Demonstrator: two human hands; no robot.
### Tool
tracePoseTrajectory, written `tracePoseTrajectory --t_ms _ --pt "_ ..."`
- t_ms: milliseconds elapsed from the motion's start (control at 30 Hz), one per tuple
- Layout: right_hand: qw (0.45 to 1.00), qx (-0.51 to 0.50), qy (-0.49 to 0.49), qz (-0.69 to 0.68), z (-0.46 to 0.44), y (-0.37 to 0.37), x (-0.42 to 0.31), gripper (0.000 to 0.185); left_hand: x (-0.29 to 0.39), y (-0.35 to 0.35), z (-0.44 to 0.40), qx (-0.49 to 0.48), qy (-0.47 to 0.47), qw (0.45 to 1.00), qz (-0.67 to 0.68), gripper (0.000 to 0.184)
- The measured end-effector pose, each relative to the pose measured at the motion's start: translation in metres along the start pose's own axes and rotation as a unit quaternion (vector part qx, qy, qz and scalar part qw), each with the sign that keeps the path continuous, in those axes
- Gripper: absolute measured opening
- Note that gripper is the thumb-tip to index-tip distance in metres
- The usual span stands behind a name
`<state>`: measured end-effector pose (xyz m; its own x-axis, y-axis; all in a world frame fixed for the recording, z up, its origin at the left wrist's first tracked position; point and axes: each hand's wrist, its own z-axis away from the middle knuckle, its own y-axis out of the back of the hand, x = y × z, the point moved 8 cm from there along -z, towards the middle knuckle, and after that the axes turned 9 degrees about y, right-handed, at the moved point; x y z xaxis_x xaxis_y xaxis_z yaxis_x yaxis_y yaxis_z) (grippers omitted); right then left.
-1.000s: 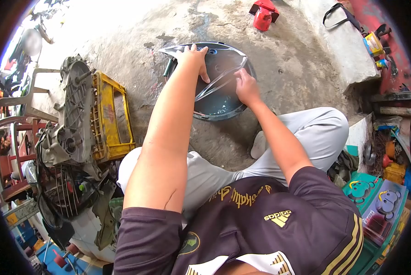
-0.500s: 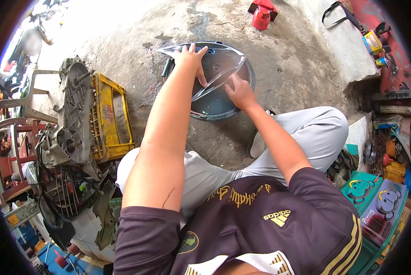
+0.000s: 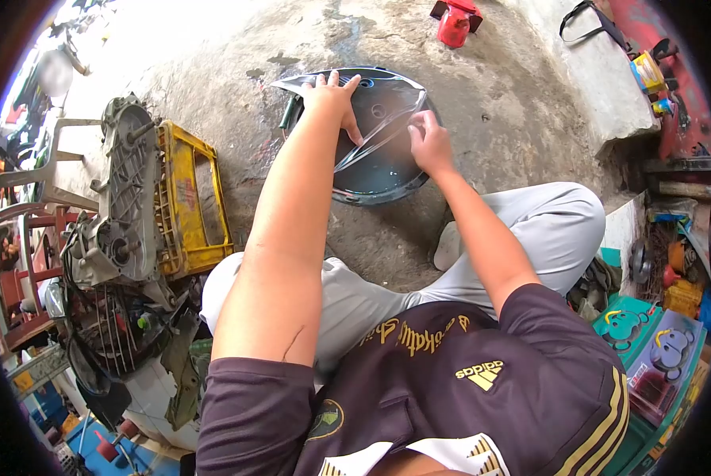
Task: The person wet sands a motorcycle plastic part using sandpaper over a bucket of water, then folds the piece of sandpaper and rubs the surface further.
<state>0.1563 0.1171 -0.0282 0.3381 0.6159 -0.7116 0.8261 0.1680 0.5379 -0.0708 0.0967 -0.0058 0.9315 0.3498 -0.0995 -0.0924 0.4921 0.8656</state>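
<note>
A dark, glossy motorcycle body panel, pointed at its left end and with light edges, lies across a round dark basin. Water shows in the basin's near part. My left hand spans the panel with its fingers spread over the far edge and its thumb by the near edge, holding it. At the panel's right end, my right hand has its fingers curled and pinched together close to the surface. Whatever sits between those fingertips is hidden. A dark green handle-like piece shows at the basin's left rim.
A yellow crate and a grey metal engine casing stand to the left. On the concrete floor ahead is a red container. Teal and purple cases lie at my right. My bent leg is near the basin.
My right hand has shifted slightly right and up along the panel's end, turning at the wrist. The left hand stays on the panel, which has barely moved.
</note>
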Motion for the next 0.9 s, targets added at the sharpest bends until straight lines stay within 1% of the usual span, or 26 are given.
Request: tracePoseTrajectory --t_ms 67,100,133,200,233,267,333,367,400,467,533,600,633,667,733,800,867,900 --pt "0.995 -0.08 0.001 0.064 0.001 -0.005 -0.003 0.018 0.001 0.001 0.0 0.0 -0.002 1.0 0.001 0.163" --pt "0.994 -0.091 0.026 0.052 0.005 -0.009 -0.011 0.016 0.0 0.001 0.0 -0.004 -0.001 1.0 0.005 0.163" --pt "0.994 -0.091 0.025 0.053 0.006 -0.01 -0.009 0.016 -0.001 0.0 0.0 -0.007 0.001 1.0 0.009 0.163" --pt "0.992 -0.075 0.1 -0.002 0.007 -0.013 -0.019 0.013 0.002 0.002 0.001 -0.007 0.004 1.0 0.005 0.163" --pt "0.995 -0.078 0.056 0.0 0.003 -0.011 -0.014 0.011 0.002 0.001 0.001 -0.007 0.007 1.0 0.001 0.163" --pt "0.995 -0.079 0.056 -0.001 0.001 -0.01 -0.015 0.011 0.0 0.0 0.001 -0.008 0.009 1.0 0.0 0.163" --pt "0.999 -0.044 0.019 0.004 -0.004 -0.003 -0.011 0.012 0.001 -0.001 -0.001 -0.011 0.007 1.0 -0.004 0.163" --pt "0.998 -0.052 0.04 0.022 -0.002 -0.003 -0.016 0.012 0.001 -0.002 -0.001 -0.01 0.006 1.0 -0.004 0.163" --pt "0.998 -0.05 0.042 0.023 0.001 -0.001 -0.019 0.012 0.0 -0.002 0.0 -0.007 0.003 1.0 0.002 0.163" --pt "0.995 -0.098 0.005 0.013 0.005 -0.007 -0.021 0.012 0.001 0.002 0.002 -0.002 0.0 1.0 0.007 0.163" --pt "0.996 -0.084 0.015 0.014 0.002 -0.009 -0.015 0.013 0.0 0.001 0.002 -0.004 0.017 1.0 0.004 0.162" --pt "0.997 -0.069 -0.04 0.025 0.0 -0.006 -0.009 0.014 0.0 -0.001 0.001 -0.004 0.007 1.0 -0.002 0.163" --pt "0.996 -0.073 -0.002 0.05 0.001 -0.007 -0.013 0.016 -0.001 -0.001 0.001 -0.001 0.003 1.0 -0.001 0.163" --pt "0.996 -0.072 -0.001 0.05 0.006 -0.008 -0.013 0.016 0.0 0.0 0.002 0.004 -0.001 1.0 0.001 0.163" --pt "0.992 -0.116 0.034 0.028 0.012 -0.017 -0.021 0.016 0.0 0.001 0.004 0.01 -0.005 1.0 0.005 0.163" --pt "0.993 -0.113 0.027 0.03 0.006 -0.015 -0.018 0.014 0.001 0.002 0.003 0.013 -0.006 1.0 0.008 0.163" --pt "0.998 -0.063 -0.003 0.031 0.0 -0.007 -0.009 0.012 0.001 0.0 0.003 0.011 0.001 1.0 0.002 0.163" --pt "0.997 -0.069 -0.021 0.039 0.001 -0.007 -0.004 0.011 0.001 0.001 0.002 0.015 0.003 1.0 0.002 0.163"
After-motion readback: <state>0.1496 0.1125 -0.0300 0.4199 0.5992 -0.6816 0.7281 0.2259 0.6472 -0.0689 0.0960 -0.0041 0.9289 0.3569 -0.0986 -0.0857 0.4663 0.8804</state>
